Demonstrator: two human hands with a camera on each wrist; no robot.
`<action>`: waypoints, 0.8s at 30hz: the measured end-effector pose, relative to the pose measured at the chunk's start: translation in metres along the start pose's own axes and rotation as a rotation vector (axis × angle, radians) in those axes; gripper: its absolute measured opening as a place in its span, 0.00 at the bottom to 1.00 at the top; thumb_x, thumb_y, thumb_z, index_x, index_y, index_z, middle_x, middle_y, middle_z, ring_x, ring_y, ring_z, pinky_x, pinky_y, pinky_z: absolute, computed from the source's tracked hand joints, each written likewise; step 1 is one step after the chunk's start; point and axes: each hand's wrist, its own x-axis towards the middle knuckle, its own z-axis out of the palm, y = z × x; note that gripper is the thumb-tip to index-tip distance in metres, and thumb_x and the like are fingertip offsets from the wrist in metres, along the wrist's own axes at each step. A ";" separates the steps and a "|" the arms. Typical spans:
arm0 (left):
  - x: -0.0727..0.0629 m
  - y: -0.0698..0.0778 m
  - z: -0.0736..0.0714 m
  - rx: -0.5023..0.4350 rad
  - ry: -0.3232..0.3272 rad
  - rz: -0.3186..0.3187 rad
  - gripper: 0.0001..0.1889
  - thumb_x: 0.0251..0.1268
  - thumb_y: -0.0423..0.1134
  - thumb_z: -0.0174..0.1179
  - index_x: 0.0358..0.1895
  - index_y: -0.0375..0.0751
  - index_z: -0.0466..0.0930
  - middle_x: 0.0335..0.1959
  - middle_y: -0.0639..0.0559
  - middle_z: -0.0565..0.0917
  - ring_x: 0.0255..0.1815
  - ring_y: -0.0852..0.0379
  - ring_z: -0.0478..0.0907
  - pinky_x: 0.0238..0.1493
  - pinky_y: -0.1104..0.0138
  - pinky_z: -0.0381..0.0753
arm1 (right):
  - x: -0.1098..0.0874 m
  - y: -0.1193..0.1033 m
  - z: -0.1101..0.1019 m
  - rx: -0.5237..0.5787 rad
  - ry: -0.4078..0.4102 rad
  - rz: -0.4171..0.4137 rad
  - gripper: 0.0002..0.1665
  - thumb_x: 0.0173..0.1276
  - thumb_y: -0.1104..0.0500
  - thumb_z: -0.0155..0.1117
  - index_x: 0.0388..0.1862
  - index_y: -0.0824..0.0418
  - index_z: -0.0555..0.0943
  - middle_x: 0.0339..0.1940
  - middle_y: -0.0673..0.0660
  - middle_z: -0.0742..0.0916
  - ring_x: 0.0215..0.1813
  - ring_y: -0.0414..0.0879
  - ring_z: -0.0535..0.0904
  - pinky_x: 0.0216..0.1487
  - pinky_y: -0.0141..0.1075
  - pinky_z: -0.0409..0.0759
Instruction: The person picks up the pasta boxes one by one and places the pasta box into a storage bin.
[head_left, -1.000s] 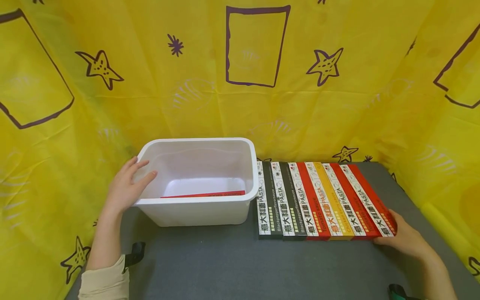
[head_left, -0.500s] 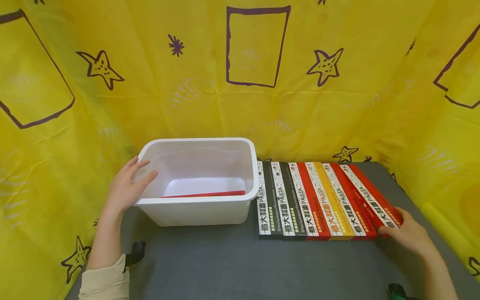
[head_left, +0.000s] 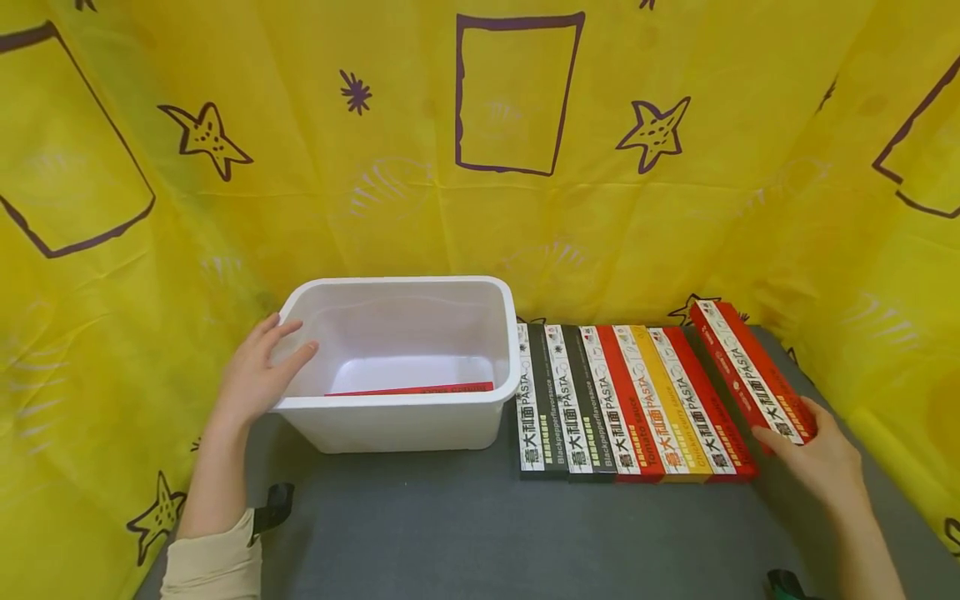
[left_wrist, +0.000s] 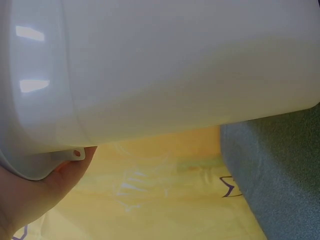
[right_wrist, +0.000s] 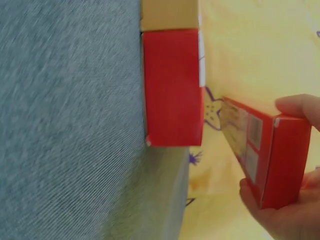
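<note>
Right hand (head_left: 821, 462): fingers gripping the red pasta box (head_left: 750, 371), lifted off the row.
Left hand (head_left: 255, 375): relaxed fingers resting on the white tub (head_left: 397, 408) rim.

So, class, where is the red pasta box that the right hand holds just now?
In the head view the red pasta box is at the far right, lifted clear of the row of pasta boxes, gripped at its near end by the right hand.

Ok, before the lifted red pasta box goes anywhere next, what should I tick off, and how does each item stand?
1. Right hand grips the red pasta box at its near end: ok.
2. Box clear of the row of boxes: ok, it is raised and angled away.
3. Left hand rests on the white bin rim: ok.
4. Room in the bin: ok, only one red box lies inside.
5. Firmness of the grip: cannot tell.
</note>
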 end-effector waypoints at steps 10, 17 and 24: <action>0.000 -0.001 0.000 -0.009 0.014 0.003 0.35 0.72 0.57 0.52 0.70 0.33 0.64 0.76 0.32 0.51 0.73 0.26 0.48 0.64 0.30 0.47 | -0.009 -0.035 0.002 0.058 0.061 -0.072 0.56 0.64 0.39 0.64 0.79 0.61 0.48 0.66 0.80 0.67 0.58 0.74 0.65 0.44 0.59 0.66; 0.000 -0.001 0.000 -0.007 0.010 -0.002 0.36 0.71 0.58 0.52 0.70 0.33 0.64 0.76 0.32 0.51 0.73 0.26 0.48 0.64 0.30 0.47 | -0.012 -0.062 0.006 0.087 0.052 -0.150 0.53 0.64 0.42 0.66 0.79 0.56 0.51 0.66 0.75 0.70 0.55 0.68 0.68 0.39 0.48 0.66; 0.000 -0.001 0.001 -0.013 0.014 0.002 0.35 0.72 0.57 0.52 0.70 0.32 0.65 0.76 0.31 0.52 0.73 0.26 0.48 0.64 0.30 0.47 | -0.015 -0.089 0.007 0.129 0.015 -0.218 0.51 0.63 0.42 0.68 0.79 0.47 0.54 0.62 0.72 0.74 0.51 0.62 0.70 0.36 0.43 0.68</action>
